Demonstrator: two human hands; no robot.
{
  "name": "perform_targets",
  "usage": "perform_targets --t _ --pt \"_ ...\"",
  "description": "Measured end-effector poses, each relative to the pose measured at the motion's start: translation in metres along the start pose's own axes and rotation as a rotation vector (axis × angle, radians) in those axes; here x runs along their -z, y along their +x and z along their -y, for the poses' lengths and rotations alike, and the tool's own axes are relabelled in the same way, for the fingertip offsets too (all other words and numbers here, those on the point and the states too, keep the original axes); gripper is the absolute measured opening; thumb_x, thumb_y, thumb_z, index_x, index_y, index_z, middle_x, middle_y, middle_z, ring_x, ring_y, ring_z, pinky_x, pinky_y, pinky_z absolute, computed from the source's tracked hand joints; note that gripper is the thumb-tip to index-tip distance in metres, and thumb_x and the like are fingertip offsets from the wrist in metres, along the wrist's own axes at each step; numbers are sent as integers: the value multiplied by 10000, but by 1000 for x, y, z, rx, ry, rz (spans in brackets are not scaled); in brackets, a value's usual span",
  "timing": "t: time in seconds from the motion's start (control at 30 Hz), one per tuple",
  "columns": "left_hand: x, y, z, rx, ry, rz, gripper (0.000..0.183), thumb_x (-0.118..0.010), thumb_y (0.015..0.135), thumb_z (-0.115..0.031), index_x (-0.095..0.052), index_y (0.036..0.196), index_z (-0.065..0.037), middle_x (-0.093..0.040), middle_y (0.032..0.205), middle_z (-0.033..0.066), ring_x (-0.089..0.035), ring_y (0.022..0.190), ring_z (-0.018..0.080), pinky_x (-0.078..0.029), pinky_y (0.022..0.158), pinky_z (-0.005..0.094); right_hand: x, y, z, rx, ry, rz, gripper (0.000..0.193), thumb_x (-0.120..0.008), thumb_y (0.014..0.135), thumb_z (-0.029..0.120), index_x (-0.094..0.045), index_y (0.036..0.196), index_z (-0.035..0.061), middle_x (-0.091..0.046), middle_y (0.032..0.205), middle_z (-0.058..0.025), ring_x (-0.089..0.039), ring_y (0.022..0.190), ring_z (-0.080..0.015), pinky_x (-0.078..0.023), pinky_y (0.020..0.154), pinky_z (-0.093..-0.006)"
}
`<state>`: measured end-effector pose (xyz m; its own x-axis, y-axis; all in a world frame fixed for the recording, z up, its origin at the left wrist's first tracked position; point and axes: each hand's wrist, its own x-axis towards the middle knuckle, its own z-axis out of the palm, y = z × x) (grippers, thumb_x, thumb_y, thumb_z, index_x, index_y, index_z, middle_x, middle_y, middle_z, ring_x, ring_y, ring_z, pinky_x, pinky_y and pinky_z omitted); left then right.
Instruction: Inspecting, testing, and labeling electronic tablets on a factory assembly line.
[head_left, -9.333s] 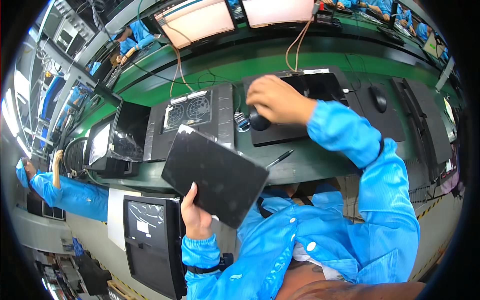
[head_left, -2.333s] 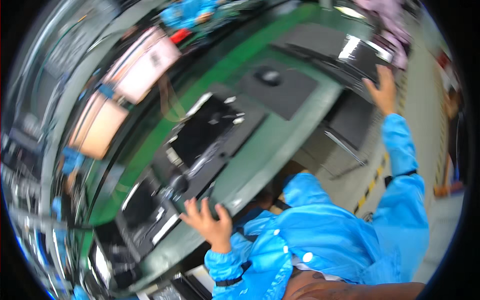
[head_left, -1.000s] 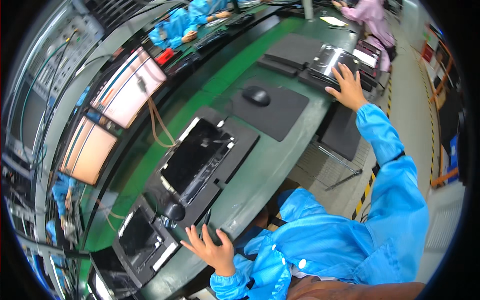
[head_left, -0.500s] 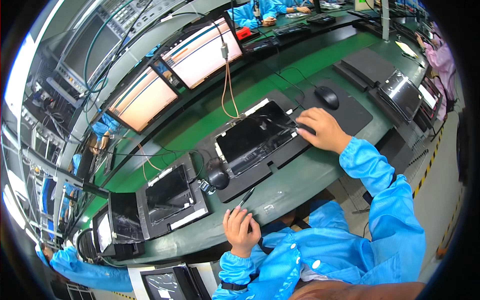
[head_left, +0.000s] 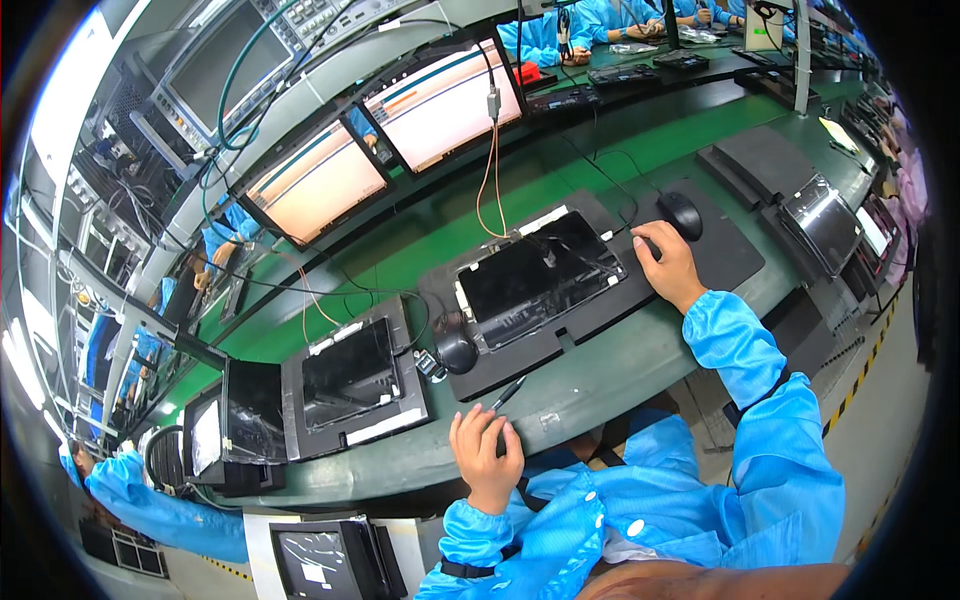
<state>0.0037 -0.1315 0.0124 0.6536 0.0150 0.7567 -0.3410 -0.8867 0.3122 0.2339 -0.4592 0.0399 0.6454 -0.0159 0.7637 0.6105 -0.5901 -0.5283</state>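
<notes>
My left hand (head_left: 487, 458) rests at the near edge of the green bench with its fingers spread and nothing in them. A dark pen (head_left: 508, 393) lies on the bench just beyond its fingertips. My right hand (head_left: 668, 268) is over the right end of a black foam fixture (head_left: 590, 338), thumb and fingers curved and apart, with nothing visible between them. Set in that fixture is a dark glossy display panel (head_left: 535, 275), held by white blocks at its edges. A thin cable lies across the panel's right side. Beyond my right hand sits a black mouse (head_left: 680, 215) on a mat.
Another panel (head_left: 350, 375) lies in a fixture to the left, beside a second mouse (head_left: 455, 350). Two lit monitors (head_left: 440, 105) stand behind, a cable hanging before one. Film-covered panels (head_left: 822, 222) are stacked at right. A black tray (head_left: 318, 560) stands below the bench. Co-workers sit across.
My right hand has drawn away from the panel's right edge toward the right, its fingers parting. My left hand stays by the pen. The whole view has shifted slightly.
</notes>
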Motion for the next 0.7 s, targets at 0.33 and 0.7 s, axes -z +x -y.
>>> perform_targets --t 0.33,0.7 --pt "3 4 -3 -17 -16 -21 154 -723 777 -23 -705 926 -62 -683 1034 106 -662 1113 329 -440 1077 541 1 1 -1 -38 24 10 103 -671 908 47 -694 993 -7 -687 975 -143 -665 937 -323 -519 836 -386" --pt "10 -2 6 50 -25 14 205 -764 763 -49 -699 957 -59 -680 1064 93 -648 1178 299 -414 1126 524 -11 -7 -27 -157 -5 135 175 -591 1027 99 -678 1131 -12 -689 1072 -85 -646 984 -186 -497 910 -306"
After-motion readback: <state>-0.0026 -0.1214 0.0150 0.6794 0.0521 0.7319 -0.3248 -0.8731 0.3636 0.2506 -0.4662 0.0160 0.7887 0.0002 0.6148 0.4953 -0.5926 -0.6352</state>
